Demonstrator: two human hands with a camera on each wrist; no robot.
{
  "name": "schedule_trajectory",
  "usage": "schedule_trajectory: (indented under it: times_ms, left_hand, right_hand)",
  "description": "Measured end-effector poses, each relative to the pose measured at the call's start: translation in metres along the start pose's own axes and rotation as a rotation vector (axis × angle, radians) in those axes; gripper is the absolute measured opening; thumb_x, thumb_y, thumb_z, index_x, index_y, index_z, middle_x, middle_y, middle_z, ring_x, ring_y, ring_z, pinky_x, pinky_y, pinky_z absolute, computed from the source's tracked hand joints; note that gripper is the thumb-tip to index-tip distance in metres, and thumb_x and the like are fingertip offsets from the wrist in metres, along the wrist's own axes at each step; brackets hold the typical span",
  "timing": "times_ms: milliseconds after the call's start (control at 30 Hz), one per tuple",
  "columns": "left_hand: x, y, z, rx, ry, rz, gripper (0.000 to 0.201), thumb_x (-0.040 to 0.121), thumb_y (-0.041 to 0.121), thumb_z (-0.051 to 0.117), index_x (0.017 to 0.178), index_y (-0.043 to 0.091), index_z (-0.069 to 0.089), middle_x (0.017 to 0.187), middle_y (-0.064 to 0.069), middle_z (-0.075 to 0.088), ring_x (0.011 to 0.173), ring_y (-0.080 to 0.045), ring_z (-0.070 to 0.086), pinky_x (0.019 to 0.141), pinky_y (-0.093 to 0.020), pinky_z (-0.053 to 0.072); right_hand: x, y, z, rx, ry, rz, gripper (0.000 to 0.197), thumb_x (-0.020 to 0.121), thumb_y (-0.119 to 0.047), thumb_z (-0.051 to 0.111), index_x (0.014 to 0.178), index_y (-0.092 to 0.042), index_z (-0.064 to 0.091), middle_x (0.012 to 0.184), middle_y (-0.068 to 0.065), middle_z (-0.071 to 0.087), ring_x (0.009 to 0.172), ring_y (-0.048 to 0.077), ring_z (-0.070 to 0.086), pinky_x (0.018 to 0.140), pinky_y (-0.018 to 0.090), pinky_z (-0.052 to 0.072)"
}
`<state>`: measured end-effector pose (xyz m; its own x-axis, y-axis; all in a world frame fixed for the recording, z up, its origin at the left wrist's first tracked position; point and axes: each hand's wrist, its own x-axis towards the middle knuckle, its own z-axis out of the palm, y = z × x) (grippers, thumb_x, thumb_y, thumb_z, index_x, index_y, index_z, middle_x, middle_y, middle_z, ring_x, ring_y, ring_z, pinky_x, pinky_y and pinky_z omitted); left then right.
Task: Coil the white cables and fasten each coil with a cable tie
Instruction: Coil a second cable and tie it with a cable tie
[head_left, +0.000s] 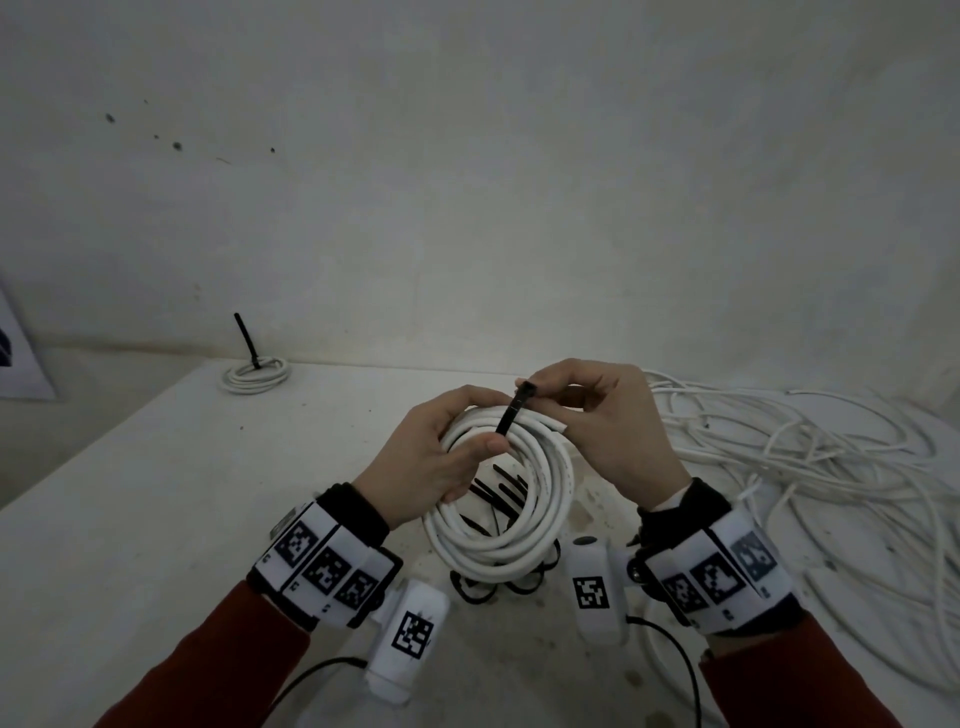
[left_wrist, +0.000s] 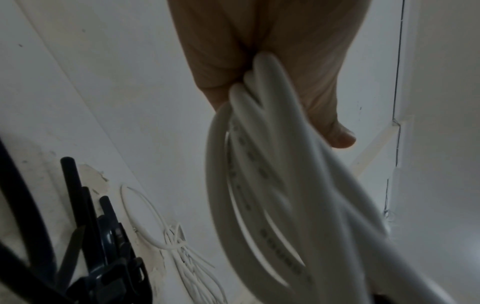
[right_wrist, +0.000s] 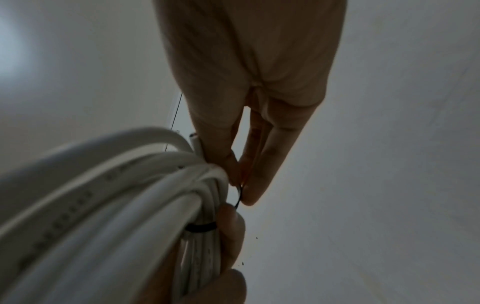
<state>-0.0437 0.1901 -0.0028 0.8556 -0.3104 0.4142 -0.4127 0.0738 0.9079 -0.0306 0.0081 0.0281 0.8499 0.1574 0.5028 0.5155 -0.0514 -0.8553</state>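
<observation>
A white cable coil (head_left: 506, 525) hangs above the table's middle. My left hand (head_left: 441, 457) grips its upper left part, thumb pressed on the strands beside a black cable tie (head_left: 511, 415) that wraps the bundle. My right hand (head_left: 608, 415) pinches the tie's upper end at the top of the coil. In the left wrist view the coil (left_wrist: 272, 185) runs out of my closed left hand (left_wrist: 272, 67). In the right wrist view the tie (right_wrist: 201, 228) bands the coil (right_wrist: 103, 205), and my right hand (right_wrist: 241, 179) pinches the thin black strap.
A finished coil (head_left: 255, 375) with a black tie sticking up lies at the table's far left corner. Loose white cables (head_left: 810, 457) sprawl over the right side. Several spare black cable ties (head_left: 498, 499) lie on the table (head_left: 182, 493) under the held coil.
</observation>
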Motion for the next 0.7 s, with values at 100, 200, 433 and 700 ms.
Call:
schedule_trajectory:
  times_ms: [100,200,433,700]
  left_hand:
    - [0.0006,-0.0003,-0.0006,-0.005,0.011,-0.016,0.021,0.081,0.025,0.066,0.1,0.018,0.061,0.047,0.001,0.037,0.035,-0.011,0.029,0.037,-0.018,0.029]
    - [0.0005,-0.0004,-0.0017,0.018,0.02,-0.031,0.021,0.079,0.024,0.063,0.099,0.02,0.061,0.045,0.003,0.038,0.035,-0.011,0.028,0.037,-0.019,0.029]
    - [0.0015,0.0002,-0.0042,0.085,0.017,-0.038,0.022,0.078,0.029,0.065,0.099,0.026,0.062,0.047,0.002,0.04,0.036,-0.013,0.029,0.038,-0.021,0.029]
    - [0.0028,-0.0016,-0.0011,0.116,0.076,-0.022,0.033,0.076,0.033,0.066,0.107,0.024,0.061,0.052,-0.002,0.043,0.038,-0.017,0.031,0.038,-0.022,0.03]
  right_hand:
    - [0.0003,0.0013,-0.001,0.05,-0.027,0.028,0.016,0.081,0.012,0.064,0.081,-0.002,0.07,0.088,0.011,0.074,0.079,0.019,0.071,0.072,0.027,0.057]
    - [-0.0008,-0.0022,-0.0031,0.231,-0.08,0.146,0.015,0.082,-0.007,0.061,0.088,0.005,0.069,0.1,0.018,0.072,0.086,0.027,0.07,0.073,0.036,0.058]
    - [0.0001,-0.0032,0.002,0.37,-0.047,0.305,0.039,0.074,-0.026,0.069,0.087,0.011,0.066,0.087,0.017,0.071,0.076,0.023,0.068,0.07,0.032,0.055]
    - [0.0005,-0.0031,0.0031,0.503,-0.049,0.43,0.046,0.076,-0.023,0.068,0.102,0.015,0.063,0.096,0.019,0.069,0.082,0.025,0.067,0.075,0.034,0.059]
